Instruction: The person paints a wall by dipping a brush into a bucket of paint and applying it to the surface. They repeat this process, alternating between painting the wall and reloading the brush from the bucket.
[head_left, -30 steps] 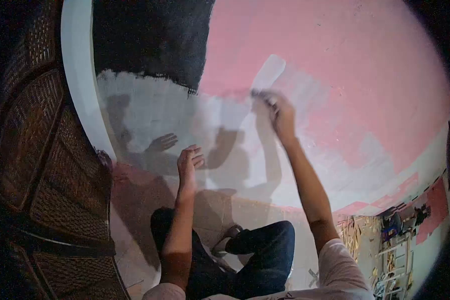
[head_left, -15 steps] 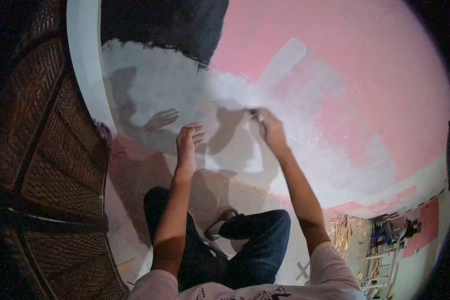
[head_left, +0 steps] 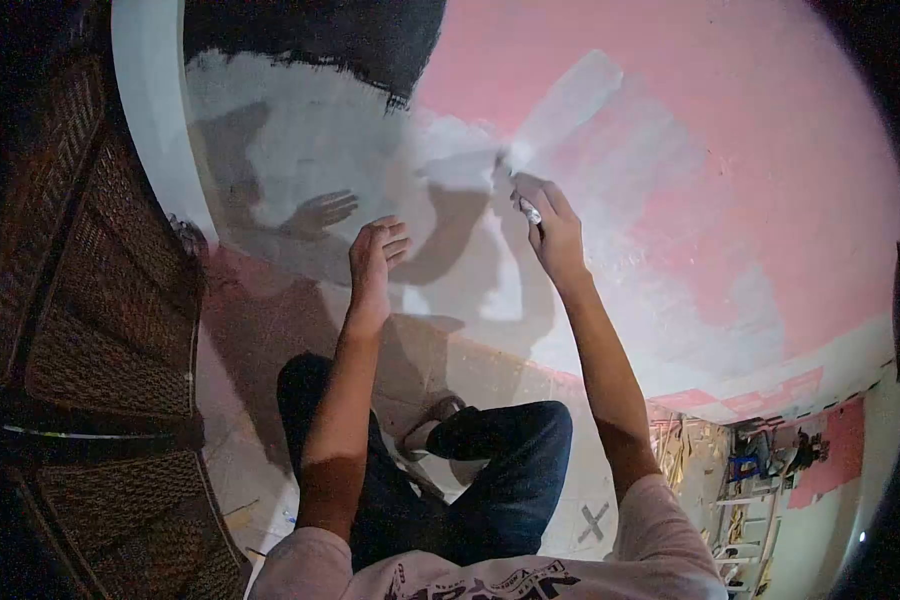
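My right hand [head_left: 553, 228] grips a paintbrush [head_left: 515, 178] whose bristles touch the wall [head_left: 730, 150] where fresh white paint meets pink. The brush handle runs through my fist. My left hand [head_left: 375, 262] rests flat on the white-painted part of the wall [head_left: 300, 150], fingers spread, holding nothing. A black unpainted patch [head_left: 320, 35] lies above the white area. Shadows of both hands fall on the wall.
A woven wicker panel [head_left: 80, 300] and a white frame edge [head_left: 145, 110] stand at the left. My bent legs in dark trousers [head_left: 490, 470] and a sandalled foot [head_left: 432, 418] are below. Wood scraps and clutter [head_left: 740, 480] lie at the lower right.
My right hand moved the brush down the wall, then back up and slightly right. The white painted area has widened. My left hand stayed pressed on the wall.
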{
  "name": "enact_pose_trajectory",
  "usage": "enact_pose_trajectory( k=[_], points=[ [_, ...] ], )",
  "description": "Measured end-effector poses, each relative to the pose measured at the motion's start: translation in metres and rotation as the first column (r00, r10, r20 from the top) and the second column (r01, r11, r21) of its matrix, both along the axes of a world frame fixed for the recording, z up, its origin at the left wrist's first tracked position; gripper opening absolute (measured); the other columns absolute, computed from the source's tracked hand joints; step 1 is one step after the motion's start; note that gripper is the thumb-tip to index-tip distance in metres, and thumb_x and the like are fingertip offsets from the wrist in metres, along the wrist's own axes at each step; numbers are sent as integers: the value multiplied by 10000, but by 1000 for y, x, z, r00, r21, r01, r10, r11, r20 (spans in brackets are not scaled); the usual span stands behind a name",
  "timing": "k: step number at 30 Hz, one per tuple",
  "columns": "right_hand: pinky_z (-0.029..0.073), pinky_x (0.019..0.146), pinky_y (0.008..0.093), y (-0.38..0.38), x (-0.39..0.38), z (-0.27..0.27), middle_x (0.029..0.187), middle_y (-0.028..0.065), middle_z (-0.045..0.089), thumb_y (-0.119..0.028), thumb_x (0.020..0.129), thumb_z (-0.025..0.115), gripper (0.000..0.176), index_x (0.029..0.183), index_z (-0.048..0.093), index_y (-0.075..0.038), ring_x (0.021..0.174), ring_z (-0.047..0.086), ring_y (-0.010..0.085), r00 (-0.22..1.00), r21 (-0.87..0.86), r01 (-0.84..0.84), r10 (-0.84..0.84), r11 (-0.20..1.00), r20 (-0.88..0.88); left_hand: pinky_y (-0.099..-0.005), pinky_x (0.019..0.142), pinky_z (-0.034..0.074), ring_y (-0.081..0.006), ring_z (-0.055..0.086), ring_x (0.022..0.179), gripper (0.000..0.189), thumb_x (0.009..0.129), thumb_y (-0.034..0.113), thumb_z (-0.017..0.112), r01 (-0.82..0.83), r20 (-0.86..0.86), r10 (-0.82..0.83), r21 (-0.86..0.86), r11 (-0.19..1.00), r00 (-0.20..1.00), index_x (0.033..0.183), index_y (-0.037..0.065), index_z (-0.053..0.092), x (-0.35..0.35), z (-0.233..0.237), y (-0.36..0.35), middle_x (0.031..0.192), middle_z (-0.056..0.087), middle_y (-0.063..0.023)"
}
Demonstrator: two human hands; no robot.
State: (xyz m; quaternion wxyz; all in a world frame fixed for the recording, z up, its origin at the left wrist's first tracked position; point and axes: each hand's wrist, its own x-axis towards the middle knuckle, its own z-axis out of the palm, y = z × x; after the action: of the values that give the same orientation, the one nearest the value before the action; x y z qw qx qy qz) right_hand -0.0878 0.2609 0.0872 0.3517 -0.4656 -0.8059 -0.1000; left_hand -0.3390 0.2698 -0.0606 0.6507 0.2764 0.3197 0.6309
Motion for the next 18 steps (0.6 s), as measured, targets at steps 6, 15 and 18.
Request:
enact_pose_trajectory(
  k=[6, 15, 18],
  points=[
    [545, 897, 360, -15, -20, 125, 1093, 154, 714, 181, 850, 558, 337, 1097, 687, -7, 997, 695, 312, 998, 487, 31, -53, 873, 30, -387, 947, 531, -255, 689, 1040, 370, 1015, 271, 498, 2, 6, -2, -1, 1000, 1000, 1275, 37, 619, 0, -2, -2, 1212, 691, -126],
    [539, 947, 411, 9, 8, 13, 1259, 152, 666, 140, 786, 536, 520, 1223, 658, -114, 1155, 650, 375, 973, 73, 47, -62, 996, 224, -430, 1031, 503, -289, 661, 1143, 462, 1003, 366, 551, 11, 37, -12, 25, 1000, 999, 1346, 60, 587, -14, -15, 3, 1301, 665, -132],
    [546, 852, 362, 18, 20, 8, 1193, 145, 699, 49, 883, 550, 358, 1199, 652, -83, 1025, 690, 294, 987, -34, -120, 123, 992, 102, -437, 1040, 501, -291, 660, 1149, 471, 1007, 370, 535, -2, 16, 1, 39, 999, 1000, 1360, 61, 580, -19, -11, 0, 1299, 664, -130]
  ],
)
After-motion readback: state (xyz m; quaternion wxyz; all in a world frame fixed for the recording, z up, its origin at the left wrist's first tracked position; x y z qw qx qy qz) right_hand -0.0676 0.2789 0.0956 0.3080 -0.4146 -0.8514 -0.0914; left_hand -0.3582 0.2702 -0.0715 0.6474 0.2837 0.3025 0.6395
